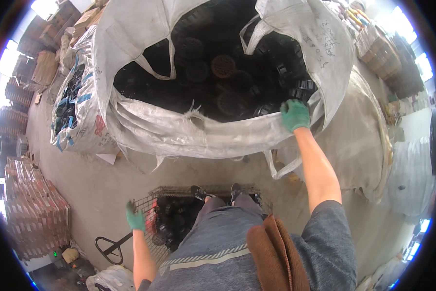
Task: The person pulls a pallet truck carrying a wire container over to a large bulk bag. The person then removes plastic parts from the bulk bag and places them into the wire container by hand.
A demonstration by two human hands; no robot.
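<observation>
A big white woven bulk bag (155, 123) stands in front of me with its mouth spread wide. Inside lie many dark plastic parts (189, 72), some round and cap-like, and one reddish-brown round part (223, 66). My right hand (294, 115), in a green glove, is closed over the bag's near right rim, beside several black parts (303, 87). Low at the left, my left hand (136, 218) is in a green glove with its fingers stretched out, nothing visible in it. It is beside a wire mesh cage (147, 206) holding black parts, partly hidden by my body.
A black looped handle (113, 250) sticks out left of the cage. Another white bag (84, 128) with dark parts stands left. Stacked flat bundles (33, 208) line the left side. A brown cloth (276, 257) hangs at my front. A large pale bag (354, 145) lies right.
</observation>
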